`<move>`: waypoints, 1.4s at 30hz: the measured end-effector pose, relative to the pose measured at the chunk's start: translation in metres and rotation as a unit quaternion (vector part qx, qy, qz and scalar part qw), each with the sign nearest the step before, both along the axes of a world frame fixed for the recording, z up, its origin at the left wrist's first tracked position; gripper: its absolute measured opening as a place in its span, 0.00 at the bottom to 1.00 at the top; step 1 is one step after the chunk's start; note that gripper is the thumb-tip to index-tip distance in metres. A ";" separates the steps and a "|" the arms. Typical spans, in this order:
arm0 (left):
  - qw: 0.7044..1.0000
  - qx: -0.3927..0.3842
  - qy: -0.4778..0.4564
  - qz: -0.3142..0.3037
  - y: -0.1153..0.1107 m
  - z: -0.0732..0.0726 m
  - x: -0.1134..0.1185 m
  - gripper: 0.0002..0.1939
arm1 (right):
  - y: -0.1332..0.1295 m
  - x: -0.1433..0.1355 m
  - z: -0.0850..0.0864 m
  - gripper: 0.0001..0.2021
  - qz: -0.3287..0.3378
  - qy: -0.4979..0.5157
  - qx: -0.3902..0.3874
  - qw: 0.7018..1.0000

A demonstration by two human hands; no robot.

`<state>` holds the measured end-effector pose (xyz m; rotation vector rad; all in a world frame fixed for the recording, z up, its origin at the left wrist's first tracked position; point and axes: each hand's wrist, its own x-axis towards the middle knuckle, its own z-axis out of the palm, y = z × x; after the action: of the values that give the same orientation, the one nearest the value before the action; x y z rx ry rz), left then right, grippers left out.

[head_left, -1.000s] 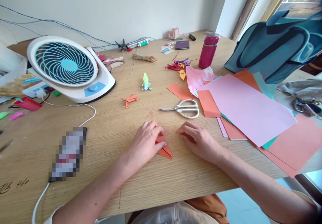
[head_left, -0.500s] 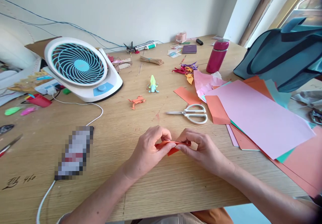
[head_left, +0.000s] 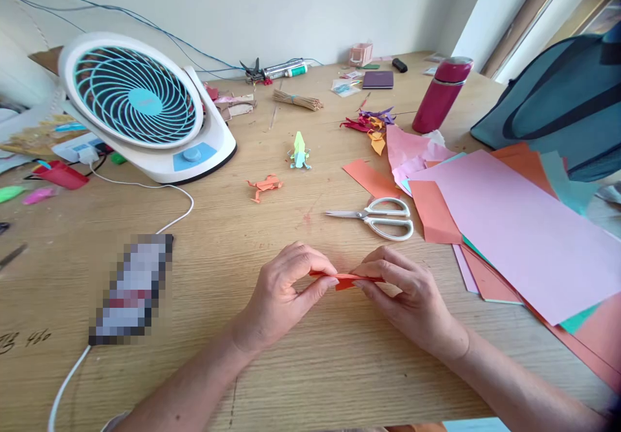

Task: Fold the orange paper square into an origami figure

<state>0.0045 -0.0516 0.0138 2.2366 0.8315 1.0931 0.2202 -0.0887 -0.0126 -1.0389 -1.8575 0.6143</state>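
A pale wooden table (head_left: 301,387) fills the view, set against a white wall (head_left: 388,5). At its left lie a red cup (head_left: 63,174) on its side and a blurred-out object (head_left: 130,290) with a white cable (head_left: 177,199); behind them stands a white fan (head_left: 145,101) with blue blades, tilted upward. Next come an orange folded figure (head_left: 266,185), a green and blue one (head_left: 299,151) and, farther back, a tied bundle of sticks (head_left: 298,99).

Near the middle, the left hand (head_left: 286,293) has its fingers curled and its thumb closed against them, pinching one end of the folded orange paper (head_left: 345,283). The right hand (head_left: 412,296) pinches the other end the same way, so the paper spans the gap between them. Beyond lie the scissors (head_left: 371,215), blades pointing left; to the right are a magenta bottle (head_left: 441,96), overlapping paper sheets (head_left: 524,231) and a teal bag (head_left: 548,108).

One second ago the left hand alone pressed the paper to the table, the right hand apart and holding nothing. Half a second ago both already gripped it; now it looks straighter and the hands sit slightly farther apart.
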 end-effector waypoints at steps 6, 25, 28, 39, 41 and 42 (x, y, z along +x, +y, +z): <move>1.000 0.013 -0.019 -0.005 -0.002 0.002 0.003 0.07 | -0.001 0.001 -0.001 0.10 0.008 0.018 0.005 1.000; 0.999 0.029 -0.029 -0.015 -0.006 0.000 0.011 0.09 | 0.001 -0.002 0.004 0.09 0.000 0.070 -0.014 0.997; 0.999 0.027 -0.027 -0.018 -0.008 0.000 0.011 0.09 | 0.001 -0.002 0.003 0.09 0.000 0.066 -0.013 0.998; 0.999 0.031 -0.005 -0.024 -0.011 -0.001 0.015 0.09 | -0.001 -0.004 0.006 0.08 0.011 0.049 0.004 0.999; 1.000 0.021 -0.006 -0.019 -0.012 -0.002 0.016 0.09 | -0.001 -0.004 0.006 0.08 0.012 0.044 0.012 0.999; 1.000 0.016 -0.005 -0.016 -0.012 -0.003 0.017 0.09 | -0.002 -0.004 0.006 0.08 0.011 0.042 0.015 0.999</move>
<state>0.0211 -0.0639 0.0108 2.2610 0.7770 1.1095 0.2161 -0.0904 -0.0066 -0.9605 -1.8017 0.6318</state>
